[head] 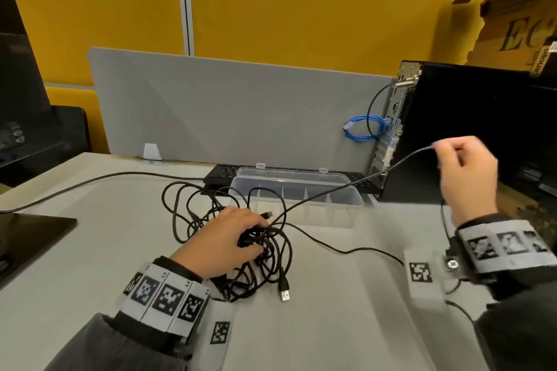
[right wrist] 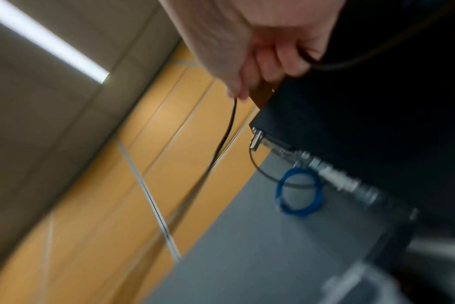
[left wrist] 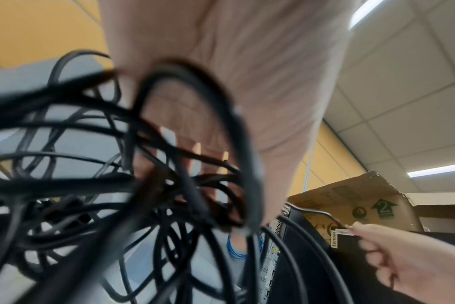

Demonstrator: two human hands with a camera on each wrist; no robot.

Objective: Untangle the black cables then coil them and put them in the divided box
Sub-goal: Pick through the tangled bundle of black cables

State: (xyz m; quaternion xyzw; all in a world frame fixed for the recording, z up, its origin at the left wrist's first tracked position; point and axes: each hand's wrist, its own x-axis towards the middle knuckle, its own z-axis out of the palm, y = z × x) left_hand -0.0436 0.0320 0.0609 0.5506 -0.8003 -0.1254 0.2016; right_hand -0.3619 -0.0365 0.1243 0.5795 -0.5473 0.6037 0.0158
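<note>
A tangle of black cables (head: 265,250) lies on the pale table, with a USB plug (head: 284,294) at its near edge. My left hand (head: 229,241) rests on the tangle, fingers curled into the loops (left wrist: 190,185). My right hand (head: 461,166) is raised to the right and pinches one black cable (head: 346,187) that runs taut from the tangle. That strand (right wrist: 229,127) hangs from my fingers in the right wrist view. The clear divided box (head: 301,190) stands open behind the tangle.
A black keyboard (head: 223,173) lies behind the box. A black computer tower (head: 452,129) stands at the right with a blue cable coil (head: 364,129) beside it. A cardboard box (head: 518,24) sits above the tower. A grey divider panel (head: 226,111) backs the table.
</note>
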